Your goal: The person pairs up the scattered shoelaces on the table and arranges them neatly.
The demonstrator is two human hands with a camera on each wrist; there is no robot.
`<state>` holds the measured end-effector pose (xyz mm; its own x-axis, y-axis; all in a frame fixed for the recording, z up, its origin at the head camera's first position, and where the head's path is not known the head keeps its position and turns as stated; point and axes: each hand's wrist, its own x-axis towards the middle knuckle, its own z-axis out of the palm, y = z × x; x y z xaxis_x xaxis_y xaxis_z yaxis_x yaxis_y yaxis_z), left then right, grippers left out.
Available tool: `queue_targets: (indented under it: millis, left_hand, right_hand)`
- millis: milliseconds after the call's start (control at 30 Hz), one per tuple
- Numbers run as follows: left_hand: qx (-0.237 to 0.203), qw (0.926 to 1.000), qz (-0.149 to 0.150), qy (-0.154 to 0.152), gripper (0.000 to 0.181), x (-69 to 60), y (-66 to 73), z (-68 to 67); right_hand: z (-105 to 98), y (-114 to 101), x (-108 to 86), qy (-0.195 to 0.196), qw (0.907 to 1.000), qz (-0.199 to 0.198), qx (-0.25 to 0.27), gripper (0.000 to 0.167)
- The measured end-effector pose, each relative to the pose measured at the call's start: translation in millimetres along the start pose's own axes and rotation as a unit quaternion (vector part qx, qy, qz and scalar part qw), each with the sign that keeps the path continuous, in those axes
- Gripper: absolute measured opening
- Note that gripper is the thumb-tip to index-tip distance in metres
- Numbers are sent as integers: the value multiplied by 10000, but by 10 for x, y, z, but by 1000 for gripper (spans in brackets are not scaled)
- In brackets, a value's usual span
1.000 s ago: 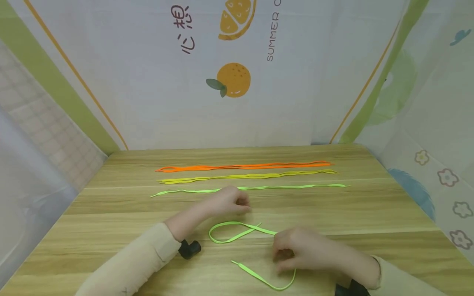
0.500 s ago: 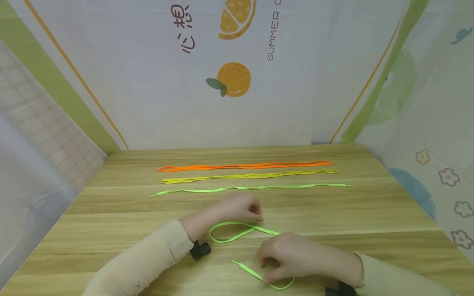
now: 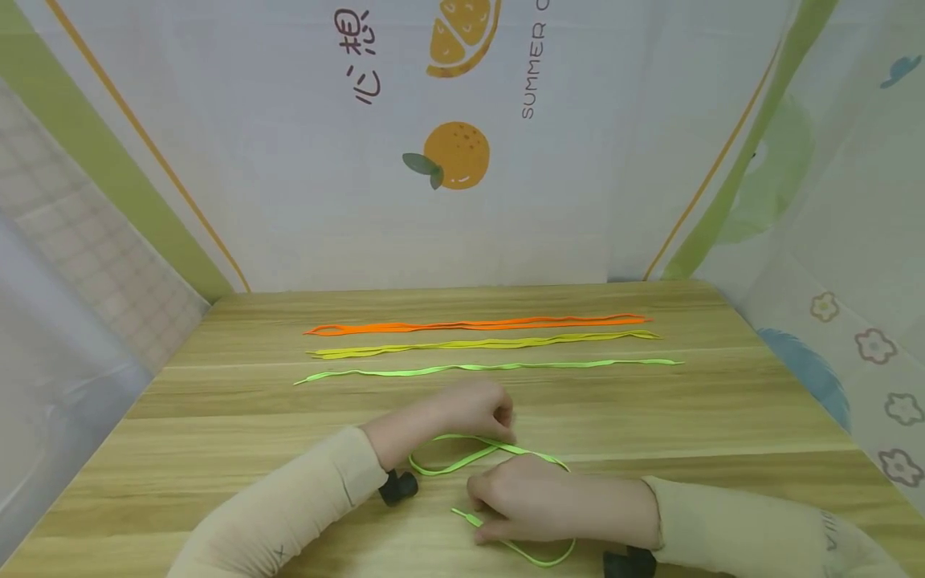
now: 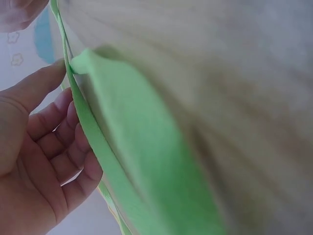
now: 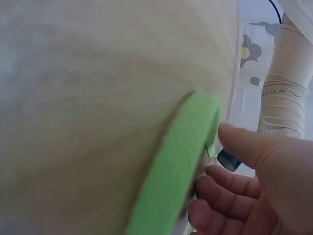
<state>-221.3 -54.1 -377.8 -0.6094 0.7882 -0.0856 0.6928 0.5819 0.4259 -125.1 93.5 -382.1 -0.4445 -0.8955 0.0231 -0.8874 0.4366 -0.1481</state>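
A light green shoelace [image 3: 451, 467] lies in a loop on the wooden table, its two ends toward the middle. My left hand [image 3: 477, 409] is at the far side of the loop, fingertips at the lace's crossing. In the left wrist view the thumb [image 4: 46, 83] touches or nearly touches the lace [image 4: 90, 122], apart from the bent fingers. My right hand [image 3: 531, 498] hovers over the lace's near part, beside its tipped end [image 3: 462, 514]. In the right wrist view a gap shows between thumb [image 5: 239, 142] and fingers, with the lace [image 5: 181, 161] beside them.
Farther back, an orange shoelace [image 3: 462, 326], a yellow shoelace [image 3: 477, 345] and another green shoelace [image 3: 491, 368] lie stretched side by side across the table [image 3: 217, 385]. A white printed curtain [image 3: 325, 201] stands behind the table's far edge.
My left hand has moved right and slightly nearer, to the crossing of the green shoelace. My right hand has moved left toward the lace's near end. The lace itself is almost unmoved.
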Motion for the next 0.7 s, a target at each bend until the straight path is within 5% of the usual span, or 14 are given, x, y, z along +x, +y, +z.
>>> queue_targets:
  millis: [700]
  left_hand:
    - [42,9999,-137,-85,24,-37,56,-32]
  right_hand:
    - [12,16,84,167,9992,-314,202,16]
